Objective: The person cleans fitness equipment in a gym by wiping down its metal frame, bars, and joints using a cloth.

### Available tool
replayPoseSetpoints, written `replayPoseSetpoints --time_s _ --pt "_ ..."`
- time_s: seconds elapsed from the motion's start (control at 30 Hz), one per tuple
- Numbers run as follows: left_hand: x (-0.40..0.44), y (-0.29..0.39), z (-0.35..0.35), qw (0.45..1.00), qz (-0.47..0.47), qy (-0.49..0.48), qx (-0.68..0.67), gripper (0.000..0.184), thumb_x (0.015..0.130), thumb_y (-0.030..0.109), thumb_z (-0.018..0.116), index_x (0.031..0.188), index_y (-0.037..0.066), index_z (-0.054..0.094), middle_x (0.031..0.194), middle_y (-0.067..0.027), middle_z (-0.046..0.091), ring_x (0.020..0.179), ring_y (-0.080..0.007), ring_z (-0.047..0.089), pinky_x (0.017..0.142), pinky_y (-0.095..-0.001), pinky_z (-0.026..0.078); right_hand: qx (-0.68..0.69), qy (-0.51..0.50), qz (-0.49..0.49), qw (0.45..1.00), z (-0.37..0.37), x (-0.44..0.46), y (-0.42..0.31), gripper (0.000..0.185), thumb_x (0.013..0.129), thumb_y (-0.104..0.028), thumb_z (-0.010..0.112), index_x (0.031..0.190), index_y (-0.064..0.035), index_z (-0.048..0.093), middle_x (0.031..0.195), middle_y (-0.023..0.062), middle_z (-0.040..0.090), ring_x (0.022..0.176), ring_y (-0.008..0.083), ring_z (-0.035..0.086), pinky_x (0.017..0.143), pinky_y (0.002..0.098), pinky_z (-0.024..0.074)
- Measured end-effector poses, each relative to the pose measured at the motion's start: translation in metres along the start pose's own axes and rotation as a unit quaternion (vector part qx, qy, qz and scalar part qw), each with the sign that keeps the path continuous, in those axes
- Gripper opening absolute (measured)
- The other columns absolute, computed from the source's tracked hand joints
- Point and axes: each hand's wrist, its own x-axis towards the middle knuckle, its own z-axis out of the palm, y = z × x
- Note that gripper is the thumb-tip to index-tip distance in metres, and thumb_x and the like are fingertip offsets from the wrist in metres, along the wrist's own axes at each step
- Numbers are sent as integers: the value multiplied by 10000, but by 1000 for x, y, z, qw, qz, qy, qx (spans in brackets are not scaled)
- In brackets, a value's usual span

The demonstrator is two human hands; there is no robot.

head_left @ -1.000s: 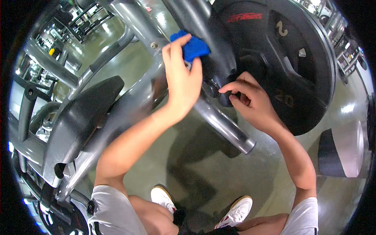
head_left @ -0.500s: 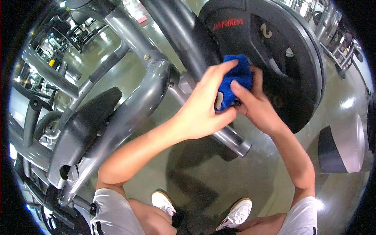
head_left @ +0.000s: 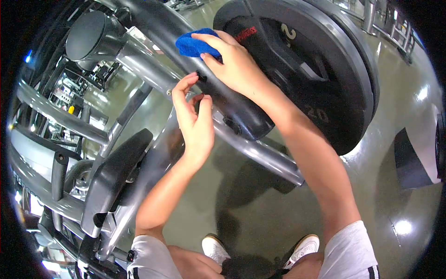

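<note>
A bunched blue cloth (head_left: pixel 193 45) is gripped in my right hand (head_left: pixel 232 60), against the thick dark tube (head_left: pixel 160 30) of the gym machine. My left hand (head_left: pixel 194 114) hangs just below, holding nothing, its fingers curled but apart. It is close to the same tube and I cannot tell whether it touches. Right of my right hand, large black weight plates (head_left: pixel 297 88) with red lettering and pale numerals sit on the machine.
A black pad (head_left: pixel 116 181) on grey tubing stands to the left. A lower grey tube (head_left: pixel 265 158) runs out above the shiny floor. At the right is a grey and white block-shaped thing (head_left: pixel 418 153). My white shoes (head_left: pixel 216 250) are below.
Both hands were together on the cloth. My left hand has let go and moved left; my right hand has carried the cloth up and left to the tube. The view has shifted slightly.
</note>
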Motion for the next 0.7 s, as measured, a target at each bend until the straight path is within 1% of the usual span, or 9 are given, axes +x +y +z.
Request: replayPoseSetpoints --time_s 0.17,0.2,0.27,0.4,0.47,0.57,0.6,0.67,0.7 --pt "5 -2 -3 999 43 3 5 382 784 -54 488 1151 42 441 1254 -109 440 1162 -199 423 914 -318 367 -69 -48 15 996 -39 -56 -20 384 787 -82 600 1169 -90 556 1146 196 522 992 387 555 876 416 459" --pt "6 -3 -2 997 70 -6 23 377 782 -53 490 1144 42 445 1249 -109 443 1155 -201 427 912 -318 368 -53 -64 46 995 -47 -74 -26 434 775 -27 586 1200 -110 555 1224 170 509 1103 362 517 954 409 414" --pt "5 -2 4 997 79 0 11 353 773 -51 495 1114 39 468 1227 -115 457 1128 -209 444 901 -323 377 -111 -112 -5 987 -64 -101 -39 455 723 5 591 1162 -116 583 1261 130 496 1157 355 472 996 423 375" --pt "6 3 14 991 128 -17 43 303 739 -48 513 1034 25 512 1157 -136 504 1060 -243 486 868 -337 404 -198 -198 11 960 -75 -167 -63 452 677 14 596 1103 -134 610 1275 84 494 1168 341 450 1019 416 351" --pt "7 8 14 973 189 -64 117 311 720 -51 520 1024 18 521 1134 -148 516 1042 -268 498 870 -338 403 -168 -271 29 947 -87 -190 -62 379 656 4 604 1003 -144 645 1238 57 527 1126 320 475 975 413 389" --pt "6 10 16 967 195 -93 134 315 709 -43 525 1018 13 526 1122 -168 526 1076 -296 499 891 -351 397 -168 -312 77 932 -108 -186 -59 317 647 -2 591 929 -128 662 1134 65 579 1054 319 515 924 405 419" --pt "5 10 16 963 197 -114 145 311 710 -33 527 1017 16 528 1124 -163 529 1108 -295 494 911 -361 388 -169 -313 79 931 -109 -183 -57 317 647 -2 591 929 -128 662 1134 65 579 1054 319 515 924 405 419" --pt "5 6 13 947 206 -165 184 327 713 -18 530 1037 26 525 1137 -150 531 1151 -285 476 950 -387 353 -84 -192 244 947 -110 -174 -51 156 685 -102 610 828 -136 661 1007 76 608 995 335 546 886 429 434" --pt "5 5 12 926 217 -215 224 343 716 -3 533 1057 35 521 1149 -137 533 1194 -274 459 989 -414 319 -31 -173 245 953 -113 -162 -49 192 689 -63 589 860 -117 655 1011 113 604 961 329 569 875 404 439"
